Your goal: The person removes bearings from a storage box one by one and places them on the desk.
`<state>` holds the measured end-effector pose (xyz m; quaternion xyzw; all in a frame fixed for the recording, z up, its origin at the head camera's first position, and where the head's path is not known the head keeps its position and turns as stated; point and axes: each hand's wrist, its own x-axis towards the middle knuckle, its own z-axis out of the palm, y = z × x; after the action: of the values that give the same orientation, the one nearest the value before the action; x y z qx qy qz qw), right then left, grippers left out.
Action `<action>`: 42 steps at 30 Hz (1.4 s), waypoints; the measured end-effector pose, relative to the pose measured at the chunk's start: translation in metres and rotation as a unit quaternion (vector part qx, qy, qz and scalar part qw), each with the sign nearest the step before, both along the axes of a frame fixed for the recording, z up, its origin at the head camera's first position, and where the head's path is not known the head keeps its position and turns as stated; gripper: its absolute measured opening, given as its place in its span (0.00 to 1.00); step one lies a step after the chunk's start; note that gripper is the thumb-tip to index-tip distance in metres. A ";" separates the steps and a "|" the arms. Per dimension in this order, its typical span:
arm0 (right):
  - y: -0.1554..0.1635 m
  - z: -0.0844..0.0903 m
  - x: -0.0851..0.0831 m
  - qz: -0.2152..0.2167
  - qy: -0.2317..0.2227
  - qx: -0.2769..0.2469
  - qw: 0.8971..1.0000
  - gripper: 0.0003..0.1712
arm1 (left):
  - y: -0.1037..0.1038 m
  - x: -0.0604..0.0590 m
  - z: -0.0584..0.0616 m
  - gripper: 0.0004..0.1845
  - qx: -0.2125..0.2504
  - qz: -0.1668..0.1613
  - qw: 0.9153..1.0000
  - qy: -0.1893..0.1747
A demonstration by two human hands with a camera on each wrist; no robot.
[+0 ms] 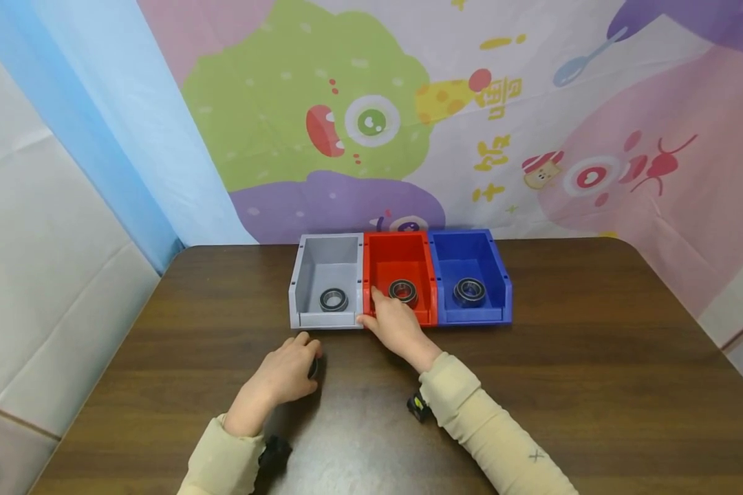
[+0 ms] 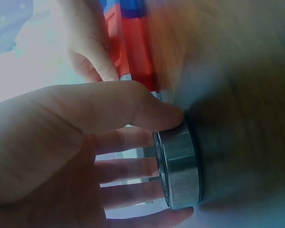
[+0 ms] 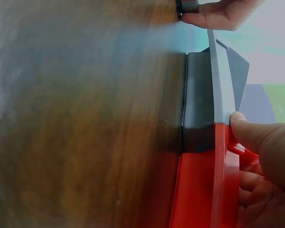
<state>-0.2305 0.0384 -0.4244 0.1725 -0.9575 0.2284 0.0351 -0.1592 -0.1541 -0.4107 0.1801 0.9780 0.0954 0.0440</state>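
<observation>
Fingers [image 2: 133, 111] of our left hand [image 1: 285, 375] curl around a loose bearing [image 2: 178, 166], thumb pressing its rim from one side and the other fingertips behind it, so it is pinched on edge against the table [image 1: 594, 385]. It sits near us, in front of the grey bin [image 1: 327, 258], and in the head view only a dark sliver shows past the knuckles. Up close we see a steel ring with a smooth brushed outer band and a darker inner face.

Our right hand [image 1: 396, 323] grips the near left corner of the red bin [image 1: 402, 258], thumb on the lip where red meets grey, fingers curled over the wall inside.

We judge the step to be the pick-up of the loose bearing while the bins are steadied. The next move likely calls for a clean lift off the table and a choice of bin.

Each bin holds one bearing already: grey [image 1: 334, 299], red [image 1: 403, 290], and the blue bin [image 1: 470, 258] on the right [image 1: 469, 291]. A patterned cloth hangs behind.
</observation>
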 end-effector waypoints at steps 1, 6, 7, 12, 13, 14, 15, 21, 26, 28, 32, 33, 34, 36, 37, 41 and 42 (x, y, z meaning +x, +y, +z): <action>0.000 0.000 0.000 0.000 -0.002 0.000 1.000 0.38 | 0.000 0.000 0.000 0.18 0.000 0.000 1.000 0.000; 0.000 -0.001 0.000 0.002 0.007 -0.003 1.000 0.38 | 0.000 0.000 -0.001 0.18 0.001 0.001 1.000 0.006; 0.000 -0.001 0.000 0.003 0.009 -0.004 1.000 0.38 | -0.001 0.000 -0.001 0.18 0.002 0.001 1.000 0.008; 0.000 -0.002 0.000 0.005 0.012 -0.005 1.000 0.38 | -0.001 0.001 -0.001 0.18 0.006 0.001 1.000 0.011; 0.000 -0.002 0.000 0.006 0.012 -0.005 1.000 0.38 | -0.001 0.001 -0.001 0.18 0.006 0.001 1.000 0.012; 0.001 -0.002 0.000 0.006 0.013 -0.004 1.000 0.38 | -0.001 0.001 -0.002 0.18 0.006 0.001 1.000 0.012; 0.001 -0.002 0.000 0.007 0.016 -0.004 1.000 0.38 | -0.001 0.001 -0.002 0.18 0.006 0.001 1.000 0.012; 0.000 -0.003 0.000 0.008 0.027 -0.007 1.000 0.38 | -0.001 0.001 -0.003 0.17 0.007 -0.001 1.000 0.012; 0.001 -0.003 0.000 0.008 0.023 -0.008 1.000 0.37 | -0.001 0.001 -0.003 0.17 0.007 -0.001 1.000 0.014; 0.001 -0.003 0.000 0.008 0.021 -0.008 1.000 0.37 | 0.000 0.001 -0.003 0.17 0.004 0.002 1.000 0.015; 0.000 -0.003 -0.001 0.007 0.019 -0.010 1.000 0.37 | 0.001 0.000 -0.001 0.18 -0.002 0.015 1.000 0.005; 0.000 -0.002 -0.001 0.007 0.019 -0.010 1.000 0.37 | 0.001 0.000 0.000 0.19 -0.004 0.017 1.000 0.003; 0.000 -0.002 -0.001 0.006 0.018 -0.011 1.000 0.38 | 0.001 -0.001 0.001 0.20 -0.007 0.019 1.000 0.003; 0.000 -0.002 -0.001 0.005 0.017 -0.010 1.000 0.38 | 0.002 -0.002 0.003 0.20 -0.014 0.018 1.000 0.010; 0.000 -0.002 -0.001 0.004 0.016 -0.010 1.000 0.38 | 0.002 -0.003 0.005 0.19 -0.018 0.017 1.000 0.018; 0.000 -0.002 0.000 0.004 0.019 -0.010 1.000 0.38 | 0.004 -0.007 0.013 0.17 -0.027 0.015 0.997 0.065; 0.000 -0.002 0.000 0.005 0.020 -0.010 1.000 0.38 | 0.005 -0.009 0.015 0.16 -0.025 0.017 0.997 0.078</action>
<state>-0.2303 0.0383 -0.4266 0.1809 -0.9536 0.2343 0.0546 -0.1683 -0.1491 -0.3955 0.1696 0.9834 0.0570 -0.0294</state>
